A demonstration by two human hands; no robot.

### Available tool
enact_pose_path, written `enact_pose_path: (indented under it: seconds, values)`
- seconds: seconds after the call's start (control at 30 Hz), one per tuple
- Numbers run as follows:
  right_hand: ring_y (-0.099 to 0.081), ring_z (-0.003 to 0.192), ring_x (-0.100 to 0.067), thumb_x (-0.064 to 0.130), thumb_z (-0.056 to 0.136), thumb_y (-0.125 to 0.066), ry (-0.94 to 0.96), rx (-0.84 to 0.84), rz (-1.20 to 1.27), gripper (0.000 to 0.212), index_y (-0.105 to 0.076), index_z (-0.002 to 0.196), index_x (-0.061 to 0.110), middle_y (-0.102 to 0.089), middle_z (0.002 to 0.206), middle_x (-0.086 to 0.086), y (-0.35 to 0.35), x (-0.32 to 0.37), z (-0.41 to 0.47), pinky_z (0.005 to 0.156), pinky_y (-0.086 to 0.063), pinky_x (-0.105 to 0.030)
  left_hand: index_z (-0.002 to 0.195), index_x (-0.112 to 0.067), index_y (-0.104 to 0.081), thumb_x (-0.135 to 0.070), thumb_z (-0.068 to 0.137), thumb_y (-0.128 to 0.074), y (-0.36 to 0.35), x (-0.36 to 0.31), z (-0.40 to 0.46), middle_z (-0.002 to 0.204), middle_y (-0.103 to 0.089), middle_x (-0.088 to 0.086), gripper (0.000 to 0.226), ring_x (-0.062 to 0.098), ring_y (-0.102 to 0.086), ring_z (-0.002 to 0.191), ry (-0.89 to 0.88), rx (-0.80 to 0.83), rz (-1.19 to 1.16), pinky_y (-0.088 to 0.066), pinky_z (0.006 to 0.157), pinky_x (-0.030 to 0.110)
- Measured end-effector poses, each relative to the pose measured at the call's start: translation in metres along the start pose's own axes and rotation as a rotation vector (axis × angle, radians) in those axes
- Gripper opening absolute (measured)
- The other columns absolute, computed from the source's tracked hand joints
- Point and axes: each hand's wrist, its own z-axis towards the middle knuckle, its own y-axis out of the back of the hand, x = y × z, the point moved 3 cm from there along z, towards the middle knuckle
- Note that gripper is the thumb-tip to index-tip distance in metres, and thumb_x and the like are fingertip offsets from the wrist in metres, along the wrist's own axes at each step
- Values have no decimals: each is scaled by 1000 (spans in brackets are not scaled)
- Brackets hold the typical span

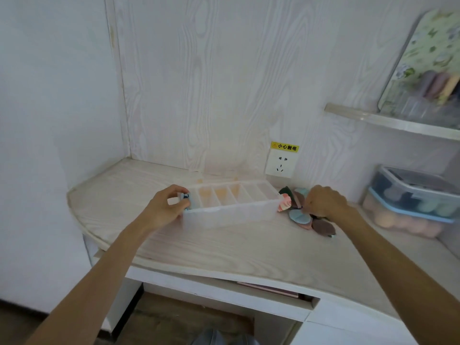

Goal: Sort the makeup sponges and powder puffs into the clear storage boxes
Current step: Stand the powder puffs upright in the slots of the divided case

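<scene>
The powder puffs [305, 212] lie in a loose heap on the surface [224, 247], just off the right end of the clear divided box [229, 205], at about 3 o'clock from it. That box runs lengthwise from 9 to 3 o'clock across your view, its compartments lined up side by side along that axis, and most of them look empty. Your right hand [323, 201] sits right on the heap, fingers curled down into it as if pinching one puff, though you cannot tell from here whether anything is actually caught. Your left hand [169, 205] is at the box's far left end, fingers and thumb closed around a small blue puff [186, 199] at the leftmost compartment. So the heap is your right hand's to work, and each puff probably has to travel toward 9 o'clock along the box's length. At 3 o'clock, well apart, stacked lidded boxes [410, 202] already hold sponges; a wall socket [280, 165] stands behind.
</scene>
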Motion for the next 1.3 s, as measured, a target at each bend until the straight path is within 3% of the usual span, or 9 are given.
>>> enact_pose_path:
  seconds: [0.13,0.33,0.5,0.63,0.73,0.83,0.93,1.03,1.3]
  values:
    - [-59,95,-20,39,83,-66,165,-12,46,32,-70,108,19,-65,113,-1,-17,-5,-8,71,-37,-25,101,-12,-59,-3,86,-57,0,-1,0,110,-56,4,17,11,-48,105,-2,-15,8,-41,52,-1]
    - [-52,86,-16,28,77,-74,130,-3,153,33,-66,106,13,-64,112,-4,-17,-7,-7,55,-32,-19,102,-13,-59,-4,87,-56,-1,-1,-2,111,-56,4,18,11,-48,102,7,-15,-6,-41,51,0]
    - [-55,88,-18,21,82,-69,136,43,169,33,-67,113,9,-66,114,-8,-18,-5,-6,64,-39,-21,104,-13,-60,-5,87,-56,-1,0,-3,113,-56,4,19,11,-48,105,18,-10,-20,-41,50,0]
    - [-66,87,-26,7,84,-64,142,34,317,24,-70,106,1,-69,105,-17,18,8,-13,85,-52,-37,102,-14,-58,-5,87,-56,-1,0,-3,111,-55,3,18,11,-48,107,15,1,-16,-43,50,1]
    - [-64,81,-21,15,82,-67,297,-114,440,23,-73,105,10,-70,92,-8,52,51,-34,77,-51,-29,102,-15,-58,-6,87,-56,0,0,-2,111,-55,2,17,11,-48,108,11,-3,1,-44,52,3]
    - [-67,90,-15,16,78,-68,418,-290,572,24,-75,101,18,-73,88,-3,64,107,-52,74,-44,-20,102,-16,-58,-7,87,-56,-1,2,0,111,-55,2,17,11,-48,108,7,-8,13,-46,61,9]
    - [-68,86,-12,17,77,-69,510,-296,703,24,-75,100,17,-74,86,-2,54,154,-65,75,-47,-18,100,-18,-57,-10,87,-58,0,3,1,109,-56,-1,15,12,-49,108,24,-11,34,-47,66,15]
    - [-69,85,-14,17,77,-68,577,-279,629,26,-75,101,18,-75,90,-2,35,186,-74,78,-51,-22,102,-19,-57,-14,87,-57,-1,5,3,108,-56,-2,16,15,-52,106,28,4,55,-46,74,17]
    - [-66,91,-21,16,77,-64,612,-348,476,30,-73,106,16,-72,101,-4,28,202,-77,76,-49,-26,109,-22,-51,-25,89,-54,-2,7,1,120,-56,1,20,23,-59,104,87,68,100,-46,98,43]
